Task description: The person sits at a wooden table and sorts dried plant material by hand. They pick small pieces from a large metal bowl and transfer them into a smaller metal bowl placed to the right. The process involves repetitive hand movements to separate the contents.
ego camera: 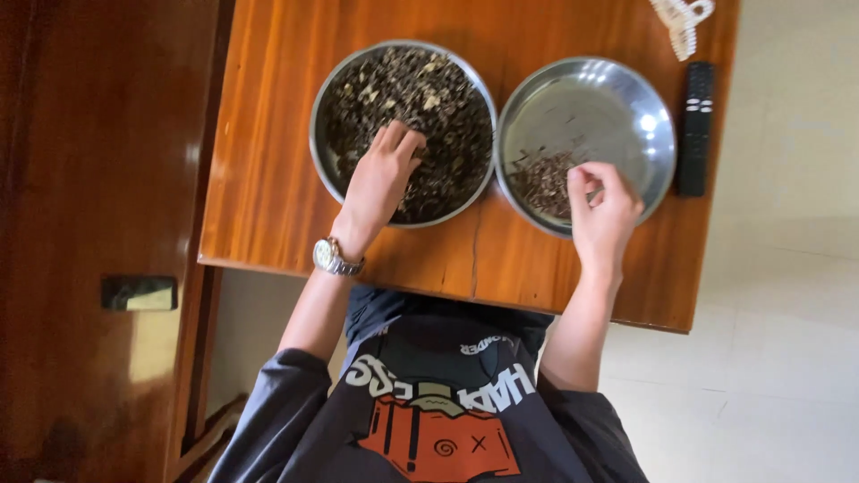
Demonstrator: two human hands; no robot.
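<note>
While two round steel plates sit side by side on one wooden table (268,179), the left hand (380,179), wearing one wristwatch (333,258), rests with fingers together in the full plate (324,143) of dark dried leaves (438,134). The right hand (604,210) pinches bits over the small pile (544,179) in the second plate (617,98). One black remote (695,125) and one white hair claw (682,20) lie beyond.

Polished wooden table (268,179) on pale tiled floor (787,358); dark wooden door (89,179), perhaps, at left
</note>
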